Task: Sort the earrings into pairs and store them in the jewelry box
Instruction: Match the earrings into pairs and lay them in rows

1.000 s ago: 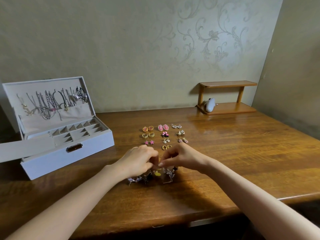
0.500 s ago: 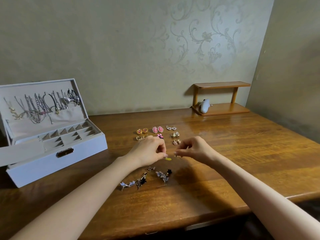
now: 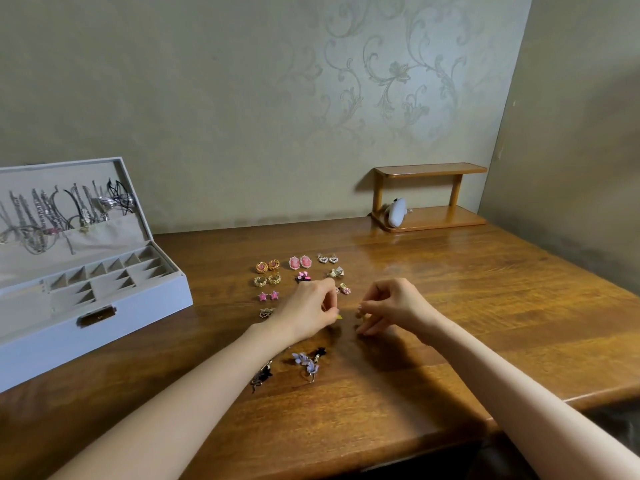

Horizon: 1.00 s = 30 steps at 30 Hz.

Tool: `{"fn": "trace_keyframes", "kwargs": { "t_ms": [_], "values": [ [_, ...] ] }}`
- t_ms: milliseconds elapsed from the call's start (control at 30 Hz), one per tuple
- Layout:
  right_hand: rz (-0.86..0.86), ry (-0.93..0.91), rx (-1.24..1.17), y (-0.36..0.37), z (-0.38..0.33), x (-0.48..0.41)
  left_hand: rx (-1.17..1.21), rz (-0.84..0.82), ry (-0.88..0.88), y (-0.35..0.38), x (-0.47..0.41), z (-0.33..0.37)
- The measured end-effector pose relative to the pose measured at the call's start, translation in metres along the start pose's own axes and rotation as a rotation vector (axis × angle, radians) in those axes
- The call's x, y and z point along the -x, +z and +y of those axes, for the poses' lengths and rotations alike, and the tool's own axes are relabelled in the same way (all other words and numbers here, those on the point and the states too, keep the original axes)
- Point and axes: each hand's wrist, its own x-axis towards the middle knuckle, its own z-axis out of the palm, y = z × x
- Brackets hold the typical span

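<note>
A yellow earring [image 3: 339,317] is pinched at the fingertips of the left hand [image 3: 308,310], just above the wooden table [image 3: 485,306], near the middle. Far of it, sorted earrings lie in three columns. The left column has two orange rounds [image 3: 267,266], two gold hoops [image 3: 267,280], two pink stars [image 3: 268,295] and a small brownish set [image 3: 266,312] too small to count. The middle column shows two pink ovals [image 3: 300,261] and a pink-and-black set [image 3: 302,277]; the hand hides anything nearer. The right column has two pearl hearts [image 3: 328,259], a cream set [image 3: 336,271] and a pink drop set [image 3: 343,289], partly hidden.

Near of the hands lies a loose heap [image 3: 287,367] of purple and dark pieces, too tangled to count.

The right hand [image 3: 388,306] hovers just right of the left, fingers curled, thumb and forefinger drawn together; whether they grasp anything cannot be told. Both forearms reach in from the near edge.

One open jewelry box [image 3: 145,299] stands at the left, with necklaces [image 3: 62,216] hung in its lid. One small wooden shelf [image 3: 429,169] at the far right holds one white object [image 3: 396,212].
</note>
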Motion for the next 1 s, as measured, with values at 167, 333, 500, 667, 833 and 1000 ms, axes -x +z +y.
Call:
{"fn": "trace_keyframes", "kwargs": {
  "t_ms": [167,333,500,667,833,1000],
  "values": [
    [-0.024,0.011,-0.141,-0.003,0.002,-0.005,0.126,0.025,-0.005,-0.002,-0.006,-0.002],
    [-0.056,0.004,-0.108,0.0,0.006,-0.01,0.112,-0.029,-0.02,-0.001,-0.009,-0.006],
    [-0.092,-0.075,0.037,-0.002,0.007,-0.013,0.089,-0.052,-0.028,0.0,-0.014,-0.008],
    [-0.01,-0.117,0.221,-0.002,0.006,-0.017,0.137,-0.047,-0.058,0.002,-0.024,-0.007],
    [0.036,-0.141,0.327,-0.001,0.005,-0.022,0.066,-0.067,-0.087,0.01,-0.033,-0.006],
    [0.033,-0.15,0.405,0.003,0.004,-0.027,0.025,-0.076,-0.113,0.012,-0.036,-0.009]
  ]
}}
